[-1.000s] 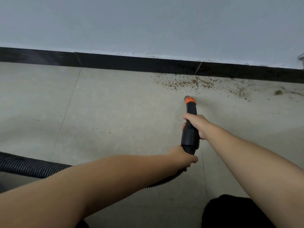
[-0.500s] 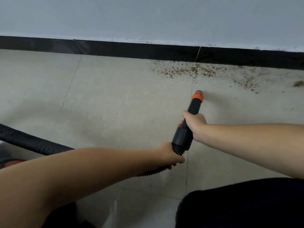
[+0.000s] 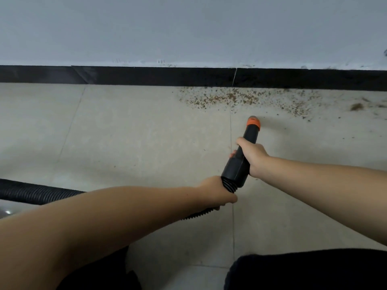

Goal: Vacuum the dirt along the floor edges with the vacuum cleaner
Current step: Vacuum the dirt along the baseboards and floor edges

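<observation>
My left arm (image 3: pixel 104 216) hid part of the hose (image 3: pixel 31 192); the frame's left edge cut its far end.

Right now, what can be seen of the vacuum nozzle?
The vacuum nozzle is a black, plastic-looking tube, wider at its rear collar, with an orange tip. It points toward the dirt by the baseboard, tip short of it. The right hand grips its middle; the left hand holds the ribbed hose behind it.

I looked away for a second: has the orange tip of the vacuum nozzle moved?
Yes. The orange tip has swung right across the floor-tile seam, which it was left of before, toward the dirt by the baseboard.
</observation>
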The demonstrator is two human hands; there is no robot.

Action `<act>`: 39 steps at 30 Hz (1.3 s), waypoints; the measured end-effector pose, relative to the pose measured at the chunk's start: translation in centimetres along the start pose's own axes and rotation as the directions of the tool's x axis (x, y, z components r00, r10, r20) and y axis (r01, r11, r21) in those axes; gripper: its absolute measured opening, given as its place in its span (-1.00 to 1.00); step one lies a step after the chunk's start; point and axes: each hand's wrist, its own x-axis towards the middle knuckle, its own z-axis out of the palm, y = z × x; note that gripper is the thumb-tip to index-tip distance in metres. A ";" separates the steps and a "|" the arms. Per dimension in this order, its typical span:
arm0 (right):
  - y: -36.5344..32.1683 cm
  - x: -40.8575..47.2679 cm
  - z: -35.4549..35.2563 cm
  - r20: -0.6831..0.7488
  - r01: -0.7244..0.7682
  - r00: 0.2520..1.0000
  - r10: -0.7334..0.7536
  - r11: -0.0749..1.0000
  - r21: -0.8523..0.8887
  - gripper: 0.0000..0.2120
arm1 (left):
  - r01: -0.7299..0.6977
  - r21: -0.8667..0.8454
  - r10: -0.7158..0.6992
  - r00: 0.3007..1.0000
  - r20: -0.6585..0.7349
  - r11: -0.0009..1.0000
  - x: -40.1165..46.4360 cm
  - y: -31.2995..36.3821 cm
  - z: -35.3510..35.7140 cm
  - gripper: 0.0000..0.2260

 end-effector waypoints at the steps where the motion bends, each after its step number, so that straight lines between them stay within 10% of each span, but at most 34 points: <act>1: 0.0 0.2 0.2 0.002 0.000 1.000 0.000 1.000 -0.005 -0.91 | -0.001 -0.020 0.001 1.000 0.001 1.000 0.1 -0.2 -0.1 -0.90; 11: -0.5 -0.2 7.4 0.204 0.019 0.979 0.025 0.976 -0.215 -0.85 | 0.045 -0.256 -0.081 0.988 -0.132 0.966 -0.5 -3.7 -1.8 -0.87; 28: -1.5 2.1 3.7 0.046 0.018 0.999 -0.014 0.997 -0.069 -0.88 | -0.009 -0.172 -0.002 0.998 -0.062 0.985 1.5 -1.8 -2.3 -0.87; 39: -0.8 1.3 8.5 0.220 0.000 0.975 0.035 0.988 -0.155 -0.85 | 0.061 -0.231 -0.083 0.993 -0.088 0.971 -0.7 -3.7 -4.4 -0.87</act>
